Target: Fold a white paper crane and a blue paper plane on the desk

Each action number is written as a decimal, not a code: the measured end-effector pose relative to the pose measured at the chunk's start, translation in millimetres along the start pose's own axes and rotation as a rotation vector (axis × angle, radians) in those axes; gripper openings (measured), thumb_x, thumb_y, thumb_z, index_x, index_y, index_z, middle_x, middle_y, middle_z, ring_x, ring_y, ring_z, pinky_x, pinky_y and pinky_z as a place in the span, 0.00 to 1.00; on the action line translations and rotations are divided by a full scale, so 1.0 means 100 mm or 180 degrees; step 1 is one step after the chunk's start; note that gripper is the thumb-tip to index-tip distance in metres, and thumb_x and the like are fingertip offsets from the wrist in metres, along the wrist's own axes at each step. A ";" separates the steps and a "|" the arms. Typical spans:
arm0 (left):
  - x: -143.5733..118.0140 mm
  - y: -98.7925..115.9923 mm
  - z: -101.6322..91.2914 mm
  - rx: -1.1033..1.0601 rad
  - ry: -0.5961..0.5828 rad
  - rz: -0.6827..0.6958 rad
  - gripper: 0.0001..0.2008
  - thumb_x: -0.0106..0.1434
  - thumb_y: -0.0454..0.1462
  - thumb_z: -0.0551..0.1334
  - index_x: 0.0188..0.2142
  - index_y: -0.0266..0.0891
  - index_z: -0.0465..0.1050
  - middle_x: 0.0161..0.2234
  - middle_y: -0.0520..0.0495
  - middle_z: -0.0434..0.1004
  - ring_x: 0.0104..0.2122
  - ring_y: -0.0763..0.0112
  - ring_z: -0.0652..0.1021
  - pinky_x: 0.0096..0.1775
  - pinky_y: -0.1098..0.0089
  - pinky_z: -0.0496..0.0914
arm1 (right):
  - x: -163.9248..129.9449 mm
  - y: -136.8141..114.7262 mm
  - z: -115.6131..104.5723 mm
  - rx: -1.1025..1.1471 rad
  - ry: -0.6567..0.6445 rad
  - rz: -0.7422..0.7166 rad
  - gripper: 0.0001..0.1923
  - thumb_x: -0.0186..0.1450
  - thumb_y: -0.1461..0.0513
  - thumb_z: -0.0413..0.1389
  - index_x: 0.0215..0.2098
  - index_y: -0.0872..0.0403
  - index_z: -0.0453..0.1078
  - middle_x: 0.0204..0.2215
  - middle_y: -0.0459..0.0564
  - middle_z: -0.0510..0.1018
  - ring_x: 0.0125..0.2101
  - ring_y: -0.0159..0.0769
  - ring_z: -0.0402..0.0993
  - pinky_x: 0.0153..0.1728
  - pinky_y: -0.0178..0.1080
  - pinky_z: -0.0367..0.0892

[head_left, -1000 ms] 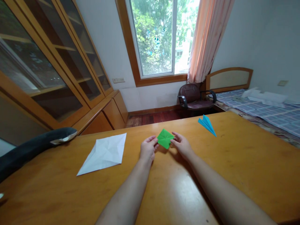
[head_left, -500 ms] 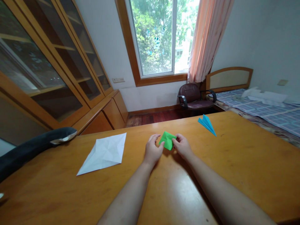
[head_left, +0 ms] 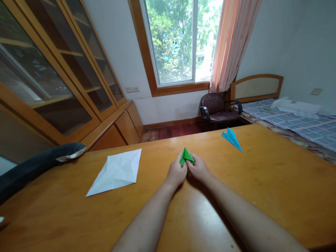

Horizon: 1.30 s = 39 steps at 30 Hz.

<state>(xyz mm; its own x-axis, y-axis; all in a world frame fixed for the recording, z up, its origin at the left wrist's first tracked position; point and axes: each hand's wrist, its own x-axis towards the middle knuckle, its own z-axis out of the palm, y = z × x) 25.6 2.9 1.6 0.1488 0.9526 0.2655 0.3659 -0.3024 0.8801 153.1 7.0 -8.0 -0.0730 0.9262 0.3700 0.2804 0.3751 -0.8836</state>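
A small folded green paper [head_left: 187, 155], its peak pointing away from me, is held between both hands over the middle of the wooden desk [head_left: 162, 224]. My left hand [head_left: 177, 171] grips its left side, thumb on the near edge. On the right side, my right hand [head_left: 198, 166] pinches it, with the thumb pressed near the middle of the lower edge. The two thumbs almost meet. Some of the fingers are hidden behind the paper.
A creased white paper sheet [head_left: 119, 171] lies flat on the desk to the left. At the far right of the desk rests a blue paper plane [head_left: 232, 139]. A dark curved object [head_left: 39, 164] borders the left side. Beyond the desk stands a maroon chair [head_left: 216, 106].
The green paper was spread as a flat diamond and is now bent into a narrower, peaked shape. Both hands have come closer together around it.
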 end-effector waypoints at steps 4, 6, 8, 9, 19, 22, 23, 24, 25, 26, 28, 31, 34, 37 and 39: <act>-0.04 0.09 -0.01 0.0271 0.0156 -0.0075 0.16 0.62 0.33 0.55 0.47 0.41 0.75 0.40 0.45 0.81 0.37 0.64 0.78 0.41 0.67 0.70 | -0.01 -0.06 0.00 -0.0522 0.0114 0.0004 0.17 0.58 0.67 0.48 0.42 0.53 0.75 0.39 0.50 0.81 0.40 0.40 0.76 0.43 0.40 0.69; -0.05 0.10 -0.02 0.0334 0.0336 -0.0101 0.14 0.62 0.33 0.55 0.42 0.40 0.77 0.36 0.46 0.81 0.34 0.64 0.78 0.39 0.68 0.69 | -0.01 -0.09 0.00 -0.0625 0.0141 -0.0010 0.19 0.57 0.68 0.48 0.42 0.52 0.75 0.38 0.50 0.81 0.39 0.41 0.76 0.42 0.40 0.69; -0.04 0.10 -0.04 0.0264 0.0476 -0.0114 0.12 0.60 0.33 0.57 0.39 0.40 0.78 0.33 0.46 0.81 0.32 0.64 0.77 0.38 0.68 0.68 | -0.01 -0.10 0.00 -0.0631 0.0214 0.0010 0.21 0.55 0.69 0.48 0.43 0.51 0.75 0.38 0.50 0.81 0.38 0.41 0.77 0.42 0.40 0.69; -0.04 0.10 -0.04 0.0169 0.0525 -0.0112 0.12 0.59 0.32 0.58 0.38 0.40 0.79 0.33 0.46 0.81 0.32 0.64 0.77 0.39 0.68 0.68 | -0.01 -0.09 0.00 -0.0599 0.0287 0.0037 0.22 0.54 0.69 0.49 0.43 0.50 0.75 0.38 0.50 0.81 0.38 0.41 0.77 0.42 0.40 0.69; 0.11 -0.09 0.02 -0.1509 0.0759 -0.0827 0.14 0.51 0.31 0.61 0.38 0.36 0.79 0.35 0.45 0.81 0.33 0.66 0.79 0.38 0.67 0.73 | 0.05 0.13 -0.05 0.0270 0.0791 0.0449 0.27 0.47 0.67 0.49 0.44 0.53 0.76 0.43 0.51 0.81 0.44 0.42 0.76 0.51 0.46 0.68; 0.14 -0.10 0.00 -0.2113 0.0657 -0.1193 0.15 0.49 0.32 0.62 0.38 0.35 0.78 0.30 0.47 0.80 0.27 0.70 0.77 0.32 0.69 0.73 | 0.08 0.18 -0.08 0.0625 0.0527 0.0722 0.29 0.48 0.66 0.49 0.48 0.55 0.75 0.39 0.51 0.81 0.35 0.40 0.78 0.42 0.45 0.73; 0.15 -0.10 -0.01 -0.2231 0.0619 -0.1251 0.15 0.48 0.32 0.62 0.37 0.34 0.78 0.29 0.47 0.80 0.27 0.70 0.77 0.32 0.70 0.72 | 0.09 0.19 -0.10 0.0665 0.0442 0.0772 0.29 0.48 0.66 0.49 0.48 0.55 0.74 0.37 0.51 0.82 0.33 0.40 0.78 0.39 0.45 0.74; 0.16 -0.09 -0.03 -0.2297 0.0573 -0.1276 0.15 0.47 0.32 0.63 0.37 0.34 0.78 0.29 0.47 0.80 0.27 0.71 0.77 0.32 0.71 0.72 | 0.09 0.20 -0.12 0.0638 0.0400 0.0762 0.29 0.49 0.66 0.50 0.48 0.55 0.74 0.37 0.51 0.82 0.32 0.39 0.77 0.39 0.45 0.74; 0.16 -0.08 -0.04 -0.2309 0.0536 -0.1272 0.15 0.46 0.32 0.63 0.36 0.34 0.78 0.29 0.47 0.80 0.28 0.71 0.77 0.33 0.71 0.72 | 0.09 0.21 -0.14 0.0542 0.0401 0.0688 0.29 0.49 0.66 0.50 0.48 0.55 0.75 0.38 0.51 0.81 0.34 0.40 0.78 0.41 0.45 0.73; 0.16 -0.07 -0.06 -0.2263 0.0519 -0.1245 0.14 0.46 0.32 0.64 0.34 0.34 0.78 0.29 0.47 0.80 0.28 0.72 0.77 0.33 0.72 0.72 | 0.08 0.20 -0.16 0.0380 0.0424 0.0550 0.29 0.49 0.67 0.50 0.48 0.54 0.75 0.40 0.51 0.81 0.37 0.41 0.77 0.44 0.46 0.72; 0.16 -0.06 -0.08 -0.2042 0.0501 -0.1135 0.11 0.46 0.32 0.65 0.32 0.33 0.78 0.28 0.47 0.80 0.27 0.73 0.76 0.32 0.74 0.70 | 0.06 0.16 -0.21 -0.0081 0.0422 0.0184 0.29 0.49 0.69 0.52 0.49 0.50 0.75 0.44 0.50 0.80 0.44 0.42 0.75 0.50 0.46 0.68; 0.16 -0.07 -0.11 -0.1741 0.0432 -0.0996 0.08 0.48 0.34 0.66 0.30 0.33 0.78 0.26 0.48 0.79 0.26 0.74 0.75 0.31 0.75 0.69 | 0.03 0.06 -0.27 -0.0713 0.0226 -0.0233 0.28 0.50 0.70 0.55 0.47 0.45 0.76 0.46 0.49 0.79 0.46 0.44 0.73 0.51 0.46 0.66; 0.16 -0.08 -0.13 -0.1680 0.0316 -0.0933 0.09 0.46 0.32 0.67 0.31 0.34 0.78 0.27 0.48 0.79 0.27 0.73 0.75 0.32 0.74 0.69 | 0.03 -0.02 -0.28 -0.0750 0.0192 -0.0415 0.19 0.54 0.66 0.55 0.42 0.46 0.78 0.44 0.50 0.79 0.44 0.44 0.73 0.50 0.45 0.65; 0.14 -0.08 -0.15 -0.1628 0.0125 -0.0895 0.14 0.42 0.29 0.69 0.33 0.35 0.78 0.30 0.47 0.80 0.29 0.71 0.77 0.35 0.72 0.71 | 0.07 -0.01 -0.26 -0.0247 0.0435 -0.0126 0.11 0.60 0.59 0.53 0.33 0.51 0.78 0.32 0.50 0.80 0.34 0.41 0.74 0.39 0.41 0.69; 0.12 -0.07 -0.16 -0.1624 -0.0016 -0.0900 0.17 0.41 0.27 0.69 0.35 0.35 0.78 0.32 0.46 0.80 0.31 0.69 0.77 0.36 0.71 0.71 | 0.10 0.04 -0.25 0.0183 0.0662 0.0305 0.15 0.61 0.53 0.52 0.24 0.53 0.74 0.22 0.48 0.76 0.26 0.37 0.71 0.29 0.38 0.67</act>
<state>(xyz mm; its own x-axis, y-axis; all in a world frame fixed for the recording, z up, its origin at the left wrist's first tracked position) 10.0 17.3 5.1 0.1145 0.9934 -0.0081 -0.0967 0.0192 0.9951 177.8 17.3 -0.9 0.1518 0.9319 0.3295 0.2212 0.2928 -0.9302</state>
